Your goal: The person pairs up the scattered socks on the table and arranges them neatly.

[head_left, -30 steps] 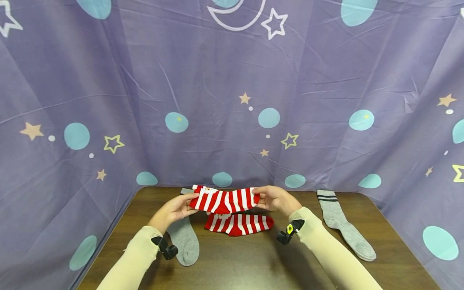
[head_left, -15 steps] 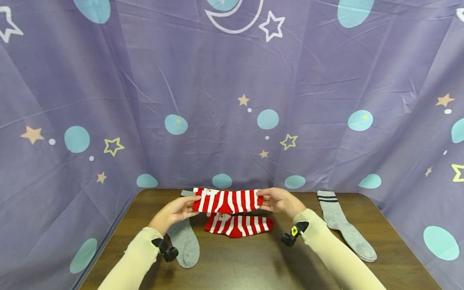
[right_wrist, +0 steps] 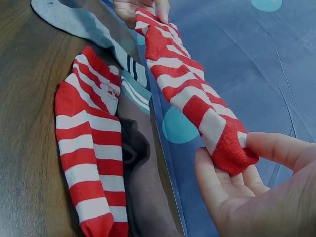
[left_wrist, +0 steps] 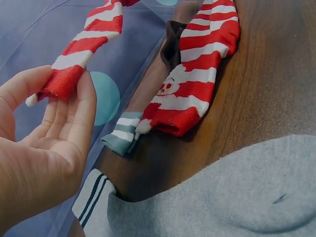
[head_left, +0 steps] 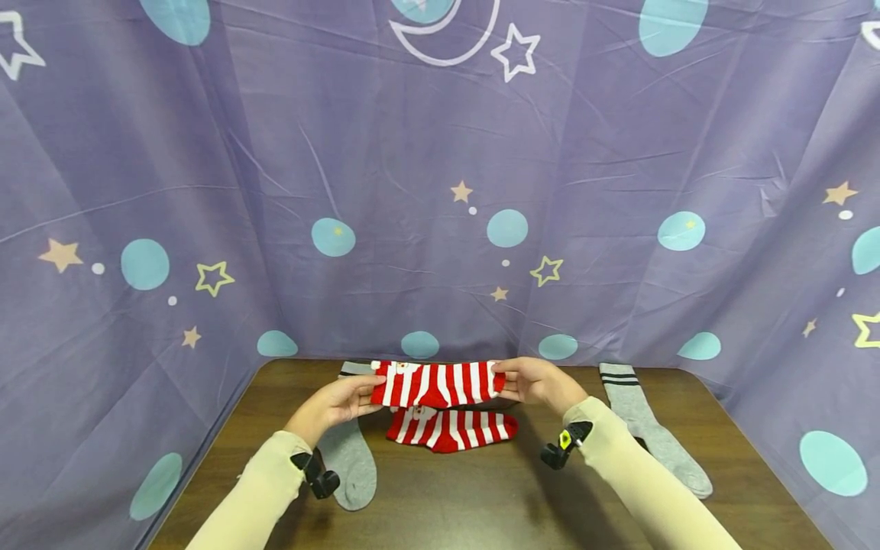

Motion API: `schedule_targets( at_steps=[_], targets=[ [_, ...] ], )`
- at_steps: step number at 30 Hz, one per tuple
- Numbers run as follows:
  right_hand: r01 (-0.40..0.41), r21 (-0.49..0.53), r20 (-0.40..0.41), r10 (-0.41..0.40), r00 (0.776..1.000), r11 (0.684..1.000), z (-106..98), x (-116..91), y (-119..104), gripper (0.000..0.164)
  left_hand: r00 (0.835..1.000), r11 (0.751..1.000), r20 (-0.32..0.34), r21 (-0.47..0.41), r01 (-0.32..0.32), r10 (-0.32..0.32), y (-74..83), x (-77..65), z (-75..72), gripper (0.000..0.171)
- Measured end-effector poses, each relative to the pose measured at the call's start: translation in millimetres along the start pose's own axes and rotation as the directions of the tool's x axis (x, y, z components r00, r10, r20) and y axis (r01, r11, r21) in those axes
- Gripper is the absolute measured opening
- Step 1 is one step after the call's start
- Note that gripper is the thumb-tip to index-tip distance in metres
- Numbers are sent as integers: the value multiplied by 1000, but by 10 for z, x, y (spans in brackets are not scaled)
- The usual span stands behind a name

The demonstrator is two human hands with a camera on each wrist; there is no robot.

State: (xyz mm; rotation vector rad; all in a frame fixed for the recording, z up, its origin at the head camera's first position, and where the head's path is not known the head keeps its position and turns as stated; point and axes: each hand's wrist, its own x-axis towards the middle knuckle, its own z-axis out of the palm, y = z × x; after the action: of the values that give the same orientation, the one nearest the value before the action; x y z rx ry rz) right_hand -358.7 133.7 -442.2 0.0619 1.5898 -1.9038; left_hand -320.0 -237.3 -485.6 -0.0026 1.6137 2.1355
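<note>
A red-and-white striped sock (head_left: 438, 384) is stretched level between my two hands, held up above the table. At its cuff, my left hand (head_left: 341, 399) pinches the fabric between thumb and fingers; the cuff end (left_wrist: 61, 81) shows close up in the left wrist view. My right hand (head_left: 539, 380) grips the toe (right_wrist: 232, 150) at the other end. Below lies a matching striped sock (head_left: 454, 430) on the tabletop, toe to the right, with a small white-bearded face near its cuff. A grey sock (head_left: 354, 466) lies partly under my left hand and forearm.
Another grey sock (head_left: 653, 428) with dark cuff stripes lies on the right of the brown table (head_left: 454, 504). Behind the lower striped sock is a dark brownish sock (right_wrist: 143, 182) with a teal, white-striped cuff. A purple patterned curtain (head_left: 412, 153) hangs at the table's far edge.
Both hands have drifted slightly to the right with the striped sock, which now hangs straighter between them. The socks on the table have stayed put.
</note>
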Motion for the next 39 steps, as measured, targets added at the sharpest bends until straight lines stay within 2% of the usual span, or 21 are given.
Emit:
schedule_targets(
  at_steps=[12, 24, 28, 30, 32, 35, 36, 39],
  targets=[
    [-12, -29, 4, 12, 1000, 1000, -49, -45, 6, 14, 996, 996, 4, 18, 84, -84, 74, -29, 95, 13],
    [-22, -78, -21, 20, 1000, 997, -78, -57, 56, 14, 993, 993, -18, 27, 118, -118, 80, -21, 148, 16],
    [-15, -105, 17, 17, 1000, 994, -137, -53, 80, 4, 992, 991, -23, 29, 128, -127, 55, -15, 148, 15],
    [-8, -103, 63, 15, 998, 995, -186, -43, 94, 6, 991, 991, -25, 34, 129, -128, 44, -9, 151, 14],
    [-5, -101, 70, 12, 998, 995, -203, -44, 100, 8, 991, 991, -27, 35, 129, -128, 35, 2, 156, 13],
    [-12, -100, 40, 16, 999, 995, -192, -34, 109, 4, 991, 991, -34, 39, 131, -130, 30, 14, 172, 12],
    [-17, -109, 5, 17, 1000, 994, -167, -39, 110, 5, 991, 990, -37, 38, 133, -132, 30, 16, 178, 12],
    [-33, -101, -35, 30, 999, 994, -138, -33, 112, 12, 990, 990, -43, 43, 137, -135, 29, 16, 192, 11]
  ],
)
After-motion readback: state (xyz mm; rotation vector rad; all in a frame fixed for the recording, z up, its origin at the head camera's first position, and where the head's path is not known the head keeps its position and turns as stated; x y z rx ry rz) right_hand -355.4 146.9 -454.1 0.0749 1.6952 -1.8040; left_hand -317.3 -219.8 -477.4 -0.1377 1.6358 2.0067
